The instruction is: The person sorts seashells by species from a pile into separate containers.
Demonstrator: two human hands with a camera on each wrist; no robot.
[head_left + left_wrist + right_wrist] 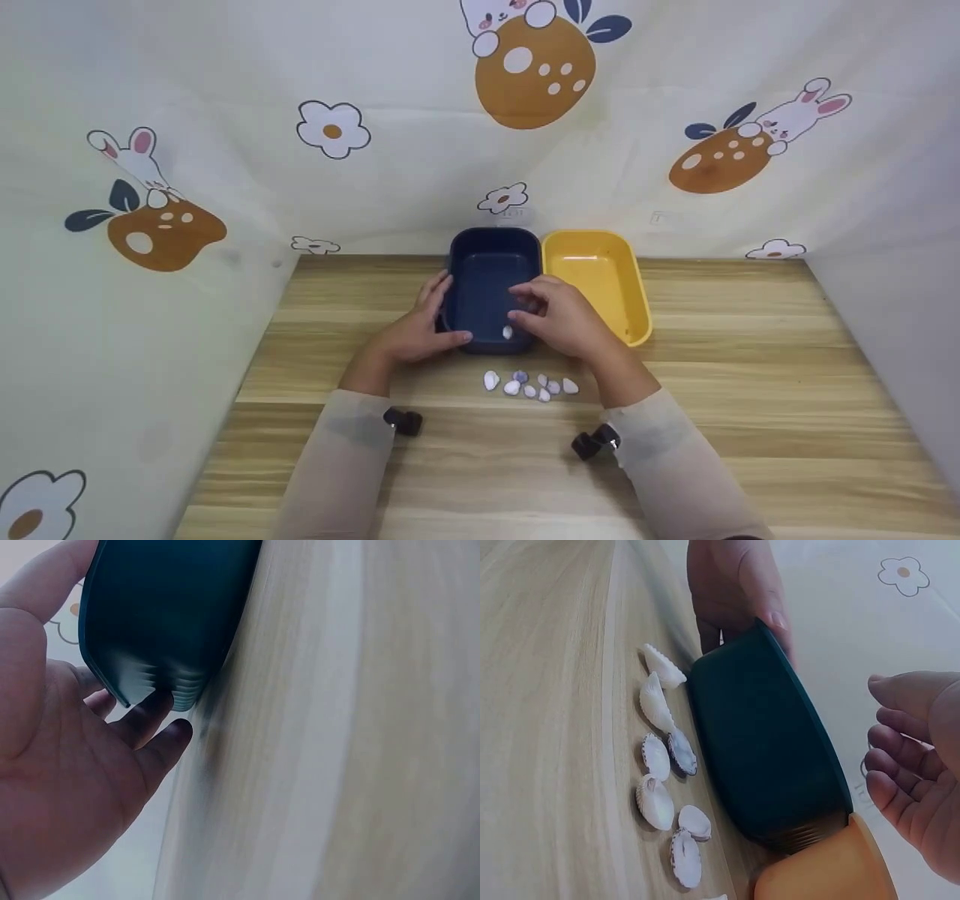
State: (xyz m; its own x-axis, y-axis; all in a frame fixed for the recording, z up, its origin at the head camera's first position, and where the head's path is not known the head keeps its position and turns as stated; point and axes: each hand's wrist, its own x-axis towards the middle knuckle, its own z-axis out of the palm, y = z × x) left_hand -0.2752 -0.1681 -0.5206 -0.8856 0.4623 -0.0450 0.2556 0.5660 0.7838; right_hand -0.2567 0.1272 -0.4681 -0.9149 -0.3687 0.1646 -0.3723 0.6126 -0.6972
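Note:
My left hand [418,330] holds the left side of a dark blue plastic bin [493,349], thumb over the near rim, fingers along the outer wall. Over the bin's right part hovers my right hand [561,315]; in the right wrist view its fingers [891,791] are loosely bent with nothing between them. Below its thumb, a small white seashell [508,331] shows inside the bin's outline at the near end; whether it lies or falls, I cannot tell. Several white and greyish seashells [655,802] lie on the table in front of the bin.
A yellow plastic bin [643,315] stands against the right side of the blue one. Both are on a wood-grain table [750,375], close to a pale wall sheet [405,187] printed with rabbits and flowers. A black clip-like device [596,442] sits at the right wrist.

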